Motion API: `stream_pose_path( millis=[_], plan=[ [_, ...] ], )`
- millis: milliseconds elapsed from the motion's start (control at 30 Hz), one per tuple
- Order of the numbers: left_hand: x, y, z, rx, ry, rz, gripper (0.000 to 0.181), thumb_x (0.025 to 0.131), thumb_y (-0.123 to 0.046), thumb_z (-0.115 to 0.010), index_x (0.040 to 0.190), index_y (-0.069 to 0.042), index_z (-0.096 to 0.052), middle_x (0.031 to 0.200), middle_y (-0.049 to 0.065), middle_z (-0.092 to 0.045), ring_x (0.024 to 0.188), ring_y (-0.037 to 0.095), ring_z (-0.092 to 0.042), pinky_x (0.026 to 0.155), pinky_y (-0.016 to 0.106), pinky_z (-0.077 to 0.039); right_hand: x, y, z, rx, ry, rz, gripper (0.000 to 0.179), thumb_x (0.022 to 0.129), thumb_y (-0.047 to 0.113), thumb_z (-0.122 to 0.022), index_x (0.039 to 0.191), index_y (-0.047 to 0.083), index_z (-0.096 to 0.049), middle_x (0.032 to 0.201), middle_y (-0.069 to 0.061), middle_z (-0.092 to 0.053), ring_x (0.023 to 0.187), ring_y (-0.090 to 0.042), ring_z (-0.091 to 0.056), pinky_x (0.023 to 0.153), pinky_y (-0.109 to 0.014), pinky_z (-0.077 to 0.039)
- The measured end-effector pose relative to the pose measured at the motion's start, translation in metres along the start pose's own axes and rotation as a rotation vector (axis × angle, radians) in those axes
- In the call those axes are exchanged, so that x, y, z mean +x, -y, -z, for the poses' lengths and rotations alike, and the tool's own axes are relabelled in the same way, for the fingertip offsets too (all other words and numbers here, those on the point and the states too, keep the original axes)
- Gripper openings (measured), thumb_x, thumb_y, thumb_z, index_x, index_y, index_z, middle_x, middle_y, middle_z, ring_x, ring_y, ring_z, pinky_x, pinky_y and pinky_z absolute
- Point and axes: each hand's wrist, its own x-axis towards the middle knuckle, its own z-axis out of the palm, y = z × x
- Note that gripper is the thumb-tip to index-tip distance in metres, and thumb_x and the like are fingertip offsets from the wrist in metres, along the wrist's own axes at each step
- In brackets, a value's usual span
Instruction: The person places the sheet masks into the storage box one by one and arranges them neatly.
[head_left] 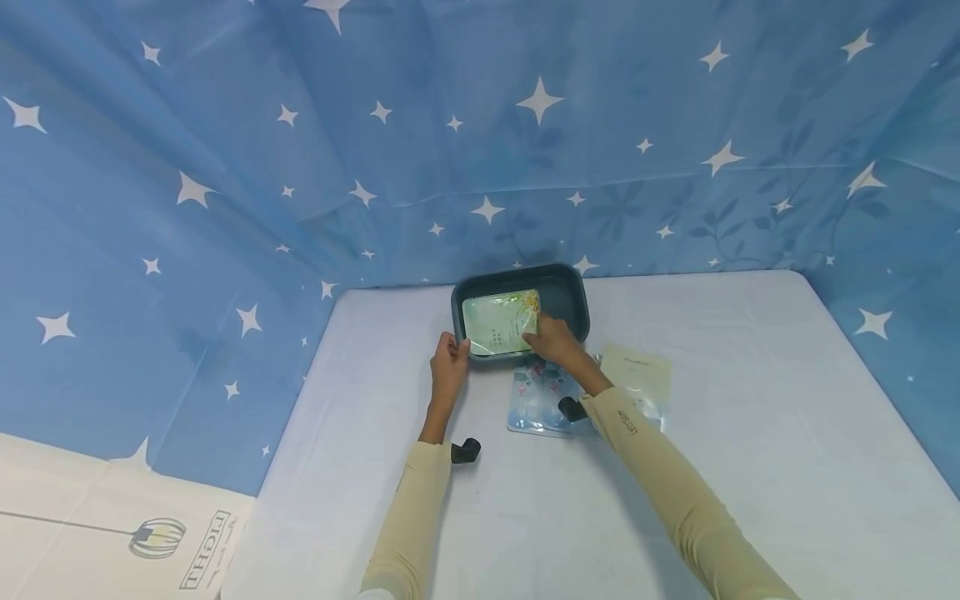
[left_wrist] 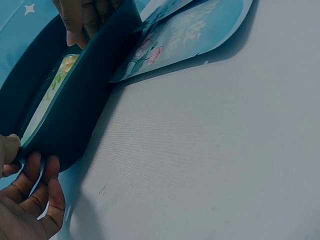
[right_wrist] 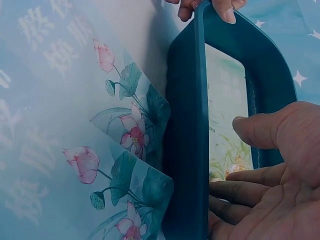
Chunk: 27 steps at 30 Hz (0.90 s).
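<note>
A dark teal plastic basin (head_left: 566, 296) stands against the back of the table. Inside it lies a flat, glossy green packet (head_left: 498, 321) printed with yellow flowers. My left hand (head_left: 450, 362) pinches the basin's near left corner, thumb over the rim and fingertips against the outer wall. Reaching into the basin, my right hand (right_wrist: 280, 170) is at the flower-printed end of the packet. Its thumb stands apart from the loosely extended fingers, and the fingertips are partly hidden by the basin's wall.
Blue packets (head_left: 536, 400) with pink lotus prints lie on the white table (head_left: 495, 517) in front of the basin, partly under my right forearm. A pale yellow packet (head_left: 633, 375) is to their right. Behind the table hangs a blue star-patterned curtain (head_left: 450, 167).
</note>
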Motion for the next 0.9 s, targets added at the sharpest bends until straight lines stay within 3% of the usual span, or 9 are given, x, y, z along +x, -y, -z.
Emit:
stream_pose_path(
  millis=[233,367,500,767,900],
  plan=[
    [-0.001,-0.003,0.002,-0.019,0.010,-0.002,0.020,0.099,-0.022,-0.058,0.095,-0.007,-0.045,0.073,0.003,-0.049,0.065,0.015,-0.046,0.058,0.025,-0.037,-0.007,-0.003,0.003,-0.003,-0.011,0.038,0.045,0.099,0.024,-0.055,0.130,-0.009,-0.047,0.103,-0.021,-0.063,0.085,-0.028,-0.061,0.075,-0.040,-0.050],
    [-0.001,-0.002,0.002,-0.018,0.014,-0.005,0.021,0.099,-0.023,-0.058,0.095,-0.006,-0.045,0.074,0.005,-0.052,0.066,0.016,-0.048,0.059,0.026,-0.039,-0.014,-0.008,0.008,0.007,-0.055,0.092,0.052,0.099,0.021,-0.055,0.137,-0.012,-0.042,0.122,-0.030,-0.059,0.109,-0.038,-0.061,0.092,-0.049,-0.049],
    [-0.001,-0.003,0.003,-0.023,0.014,-0.005,0.021,0.099,-0.023,-0.058,0.096,-0.006,-0.046,0.075,0.007,-0.054,0.066,0.017,-0.050,0.060,0.027,-0.040,-0.020,-0.016,0.012,0.056,-0.131,0.164,0.049,0.099,0.018,-0.057,0.137,-0.010,-0.045,0.133,-0.031,-0.054,0.117,-0.043,-0.058,0.100,-0.053,-0.044],
    [0.000,-0.004,0.001,-0.009,0.007,-0.018,0.022,0.099,-0.023,-0.058,0.095,-0.006,-0.046,0.072,0.007,-0.054,0.065,0.016,-0.049,0.059,0.025,-0.039,-0.037,-0.035,0.022,0.159,-0.388,0.314,0.030,0.094,0.011,-0.063,0.120,-0.006,-0.061,0.116,-0.025,-0.065,0.107,-0.038,-0.063,0.092,-0.050,-0.049],
    [0.000,-0.003,0.000,-0.005,0.004,-0.011,0.022,0.099,-0.024,-0.057,0.094,-0.006,-0.044,0.074,0.009,-0.055,0.065,0.018,-0.050,0.059,0.027,-0.039,-0.049,-0.047,0.030,0.195,-0.457,0.340,0.025,0.095,0.011,-0.063,0.115,-0.004,-0.063,0.112,-0.021,-0.067,0.103,-0.035,-0.066,0.082,-0.046,-0.055]
  ],
)
